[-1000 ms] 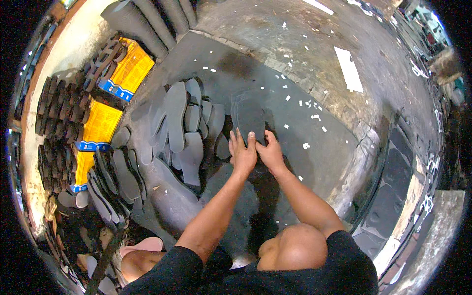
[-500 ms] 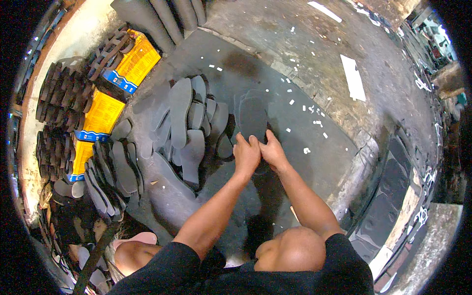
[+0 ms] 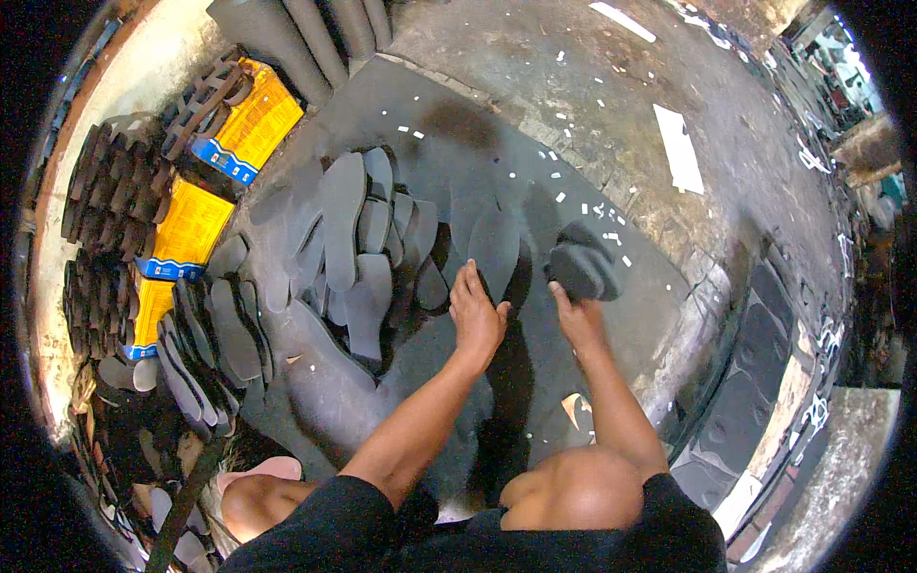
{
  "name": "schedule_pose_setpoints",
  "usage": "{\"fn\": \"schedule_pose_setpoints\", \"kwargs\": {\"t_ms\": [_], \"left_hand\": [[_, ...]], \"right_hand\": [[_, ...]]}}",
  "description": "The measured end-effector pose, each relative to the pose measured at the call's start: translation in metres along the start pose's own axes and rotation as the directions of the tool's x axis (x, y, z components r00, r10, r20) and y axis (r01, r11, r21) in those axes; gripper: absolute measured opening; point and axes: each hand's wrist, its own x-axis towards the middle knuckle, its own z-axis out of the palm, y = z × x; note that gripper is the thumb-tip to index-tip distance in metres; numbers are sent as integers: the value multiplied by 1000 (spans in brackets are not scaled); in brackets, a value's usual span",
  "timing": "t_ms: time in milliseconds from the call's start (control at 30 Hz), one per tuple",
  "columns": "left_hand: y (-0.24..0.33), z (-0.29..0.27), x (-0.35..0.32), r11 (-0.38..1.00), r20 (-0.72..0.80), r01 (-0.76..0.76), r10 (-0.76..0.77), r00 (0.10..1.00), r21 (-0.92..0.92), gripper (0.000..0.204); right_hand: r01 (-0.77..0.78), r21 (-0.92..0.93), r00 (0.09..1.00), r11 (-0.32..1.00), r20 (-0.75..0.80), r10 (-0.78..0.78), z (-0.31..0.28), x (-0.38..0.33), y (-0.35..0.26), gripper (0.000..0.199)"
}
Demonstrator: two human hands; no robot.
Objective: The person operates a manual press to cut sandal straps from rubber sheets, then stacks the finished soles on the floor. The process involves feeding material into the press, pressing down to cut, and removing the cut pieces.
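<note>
My left hand is at the near end of a dark grey shoe sole. Its straight fingers lie along the sole's left edge, with the thumb at the lower right. To the right, my right hand grips dark shoe soles, blurred by motion and apart from the left hand's sole; how many cannot be made out. Left of my hands, a loose heap of grey shoe soles lies on the dark mat, some overlapping and tilted.
Stacked dark soles line the left wall beside yellow-and-blue boxes. More soles lean below them. Grey rolls stand at the back. White scraps dot the floor, and dark cut sheets lie at right.
My hands, together on dark soles before, have parted. The right hand has moved right with soles in it, while the left stays by one sole. The view has shifted slightly.
</note>
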Motion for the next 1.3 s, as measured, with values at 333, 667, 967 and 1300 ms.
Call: {"fn": "schedule_pose_setpoints", "kwargs": {"t_ms": [333, 667, 967, 1300], "left_hand": [[-7, -55, 42, 674, 28, 229, -295, 955, -702, 38], [13, -18, 29, 572, 23, 193, -291, 956, -797, 52], [18, 4, 20, 988, -181, 141, -127, 975, 69, 92], [19, -47, 29, 716, 91, 197, -184, 979, -670, 47]], "right_hand": [[-491, -96, 856, 866, 128, 500, -7, 56, -33, 76], [-611, 657, 791, 442, 489, 368, -10, 42, -57, 74], [-307, -219, 941, 926, 79, 330, -23, 40, -56, 82], [-685, 639, 725, 349, 645, 242, -25, 47, -79, 94]]}}
